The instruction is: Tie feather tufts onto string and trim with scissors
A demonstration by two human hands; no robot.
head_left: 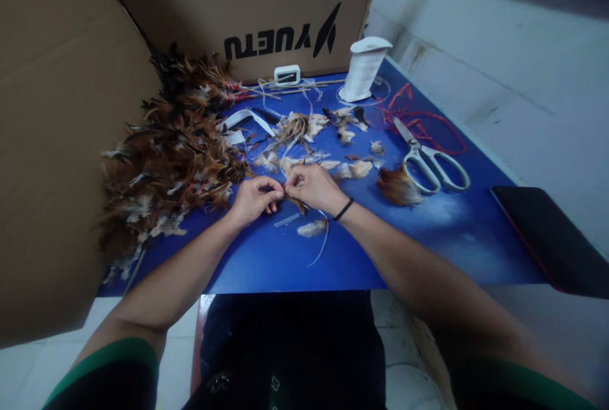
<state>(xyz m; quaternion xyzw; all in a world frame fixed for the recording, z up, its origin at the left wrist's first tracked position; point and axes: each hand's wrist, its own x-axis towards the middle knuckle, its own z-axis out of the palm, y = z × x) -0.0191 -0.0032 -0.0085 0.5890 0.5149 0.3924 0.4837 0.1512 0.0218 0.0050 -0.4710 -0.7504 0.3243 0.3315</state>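
Observation:
My left hand (257,198) and my right hand (314,186) meet fingertip to fingertip above the blue table, both closed in a pinch. A thin white ribbon (288,155) runs into the fingers of my right hand, and a loose white strand curls out below its wrist. A small brown feather (297,204) shows just under the right fingers. What the left fingertips pinch is too small to tell. Nearby lie a pale fluffy feather (313,228) and a short clear strip (287,220). Left of my hands spreads a big pile of brown feathers (176,150).
Scissors (428,159) lie on the right beside a brown feather tuft (397,186) and red string (442,134). Behind are a white spool (364,70), thin sticks (304,86) and a small white device (287,75). Cardboard (190,16) walls the back and left; a black phone-like slab (552,232) sits right.

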